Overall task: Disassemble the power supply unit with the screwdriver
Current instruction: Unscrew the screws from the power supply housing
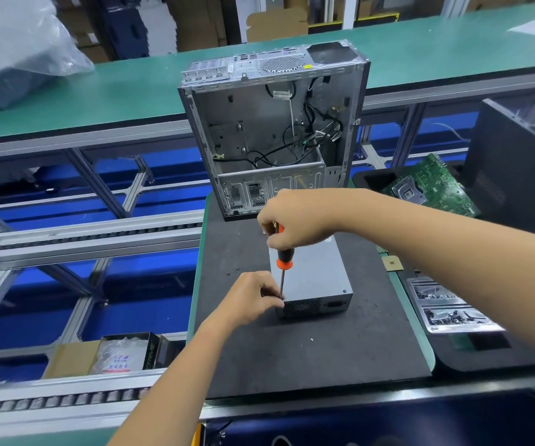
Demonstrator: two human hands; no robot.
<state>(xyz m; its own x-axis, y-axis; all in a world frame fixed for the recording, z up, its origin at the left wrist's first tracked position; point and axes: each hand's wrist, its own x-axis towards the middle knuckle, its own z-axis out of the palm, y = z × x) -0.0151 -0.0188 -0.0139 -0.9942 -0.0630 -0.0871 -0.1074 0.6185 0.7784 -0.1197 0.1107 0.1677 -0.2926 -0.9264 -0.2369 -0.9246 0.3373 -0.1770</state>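
The empty computer case (274, 130) stands upright in the upper middle of the frame, at the far end of the dark mat (308, 349) that covers the tabletop (416, 323). A green circuit board (433, 188) lies at centre right. Just below the case, in the middle of the frame, the grey power supply unit (314, 281) lies flat on the mat, vented face toward the camera.

The right hand (295, 220) is closed round the black-and-orange handle of the screwdriver (283, 255), which stands nearly upright with its tip at the unit's near left top corner. The left hand (250, 300) has its fingers curled in a pinch round the lower shaft, right at the corner, and also rests against the unit's left side.

The step looks to be backing out this corner screw. To do it well, keep the shaft straight over the screw and press down while turning, so the tip does not slip out. The left hand's grip should guide lightly and steady the unit. Another screw (344, 291) shows at the near right corner, likely the next one. Tiny specks on the mat left of the unit may be loose screws; I cannot tell
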